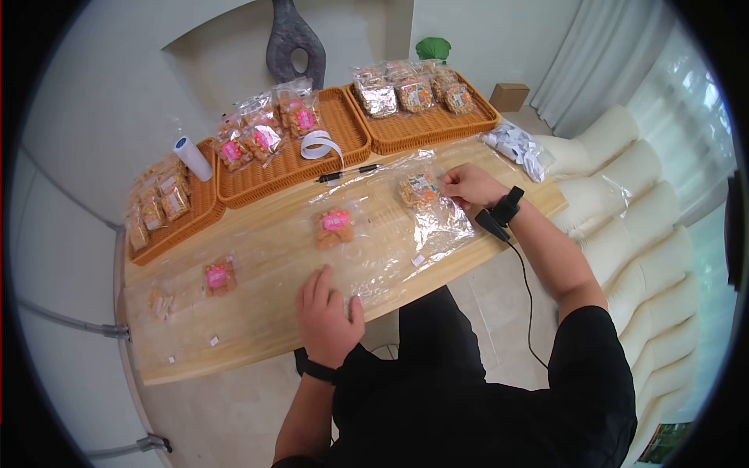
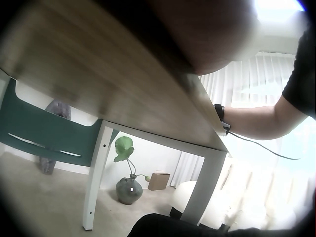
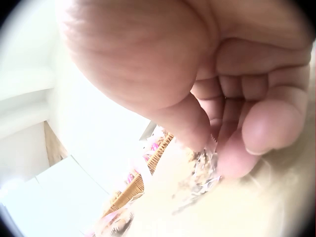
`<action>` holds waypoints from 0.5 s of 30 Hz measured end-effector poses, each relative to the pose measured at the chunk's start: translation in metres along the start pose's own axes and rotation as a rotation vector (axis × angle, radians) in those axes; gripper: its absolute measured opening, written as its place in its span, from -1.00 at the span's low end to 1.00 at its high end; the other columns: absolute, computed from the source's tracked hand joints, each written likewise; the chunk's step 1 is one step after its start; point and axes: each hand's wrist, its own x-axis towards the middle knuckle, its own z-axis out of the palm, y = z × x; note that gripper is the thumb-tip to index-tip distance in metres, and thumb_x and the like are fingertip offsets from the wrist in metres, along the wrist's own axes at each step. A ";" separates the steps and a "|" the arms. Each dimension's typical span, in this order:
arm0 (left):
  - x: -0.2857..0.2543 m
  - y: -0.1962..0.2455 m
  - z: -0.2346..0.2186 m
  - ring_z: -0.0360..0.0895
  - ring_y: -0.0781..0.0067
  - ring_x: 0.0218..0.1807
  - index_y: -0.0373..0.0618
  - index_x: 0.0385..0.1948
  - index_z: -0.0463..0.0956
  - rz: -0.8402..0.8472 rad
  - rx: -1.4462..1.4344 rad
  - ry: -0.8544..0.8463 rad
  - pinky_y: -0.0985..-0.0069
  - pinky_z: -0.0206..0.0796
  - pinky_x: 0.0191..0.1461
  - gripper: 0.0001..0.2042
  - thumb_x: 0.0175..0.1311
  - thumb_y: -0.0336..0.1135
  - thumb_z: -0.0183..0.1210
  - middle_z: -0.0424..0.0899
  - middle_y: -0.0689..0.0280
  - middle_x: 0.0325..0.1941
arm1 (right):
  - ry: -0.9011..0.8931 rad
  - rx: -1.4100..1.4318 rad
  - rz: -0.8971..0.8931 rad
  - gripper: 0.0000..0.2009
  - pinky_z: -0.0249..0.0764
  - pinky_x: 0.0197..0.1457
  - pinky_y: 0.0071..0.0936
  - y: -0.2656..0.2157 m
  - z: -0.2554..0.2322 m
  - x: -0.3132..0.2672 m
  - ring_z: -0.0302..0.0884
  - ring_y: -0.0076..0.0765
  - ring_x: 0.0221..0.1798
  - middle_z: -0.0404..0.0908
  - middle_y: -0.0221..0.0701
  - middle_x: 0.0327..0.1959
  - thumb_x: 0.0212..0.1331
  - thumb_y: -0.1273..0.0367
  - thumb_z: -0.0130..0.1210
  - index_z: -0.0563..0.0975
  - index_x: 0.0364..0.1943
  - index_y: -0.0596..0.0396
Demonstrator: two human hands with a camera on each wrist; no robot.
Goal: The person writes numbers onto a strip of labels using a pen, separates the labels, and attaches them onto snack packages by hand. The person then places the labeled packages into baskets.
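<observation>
My right hand (image 1: pixel 470 187) is at the right part of the table, fingers curled, pinching the edge of a clear snack packet (image 1: pixel 417 189) with an orange-and-white label. The right wrist view shows the thumb and fingertips (image 3: pixel 232 160) at the packet's crinkled plastic (image 3: pixel 202 170). Under this packet lies a larger clear plastic bag (image 1: pixel 441 226). My left hand (image 1: pixel 330 316) rests by the table's front edge, fingers loosely extended and holding nothing. Beyond its fingertips lies a snack packet with a pink label (image 1: pixel 336 224). Another pink-labelled packet (image 1: pixel 220 276) lies further left.
Wicker trays with packets line the back: left (image 1: pixel 207 234), middle (image 1: pixel 355 117), right (image 1: pixel 476 117). A label strip (image 1: pixel 316 146) hangs over the middle tray's edge; a white roll (image 1: pixel 193 159) leans on the left one. A black pen (image 1: pixel 347 174) and crumpled white paper (image 1: pixel 516 148) lie nearby.
</observation>
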 end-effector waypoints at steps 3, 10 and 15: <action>0.000 -0.001 0.000 0.43 -0.10 0.22 -0.34 -0.51 0.49 -0.003 0.003 -0.009 0.02 0.24 0.29 -0.80 0.00 -0.36 0.26 0.54 -0.06 0.19 | 0.079 0.097 -0.039 -0.86 0.45 -0.50 -0.62 0.005 -0.005 -0.004 0.53 -0.59 -0.55 0.58 -0.43 -0.55 0.25 0.40 0.12 0.57 -0.42 0.15; 0.000 0.000 0.000 0.43 -0.10 0.22 -0.34 -0.52 0.49 -0.006 0.008 -0.006 0.02 0.25 0.29 -0.79 -0.01 -0.36 0.27 0.54 -0.06 0.18 | 0.496 -0.082 -0.212 -0.87 0.49 -0.42 -0.60 -0.004 -0.058 -0.023 0.55 -0.57 -0.47 0.59 -0.44 -0.46 0.30 0.39 0.10 0.55 -0.31 0.17; 0.000 -0.002 0.001 0.42 -0.13 0.23 -0.34 -0.53 0.48 -0.003 0.000 0.001 0.03 0.24 0.29 -0.80 -0.02 -0.38 0.27 0.53 -0.05 0.20 | 0.641 0.140 -0.376 -0.88 0.48 -0.32 -0.59 -0.036 -0.089 -0.001 0.50 -0.60 -0.40 0.54 -0.51 -0.43 0.43 0.41 0.04 0.51 -0.27 0.16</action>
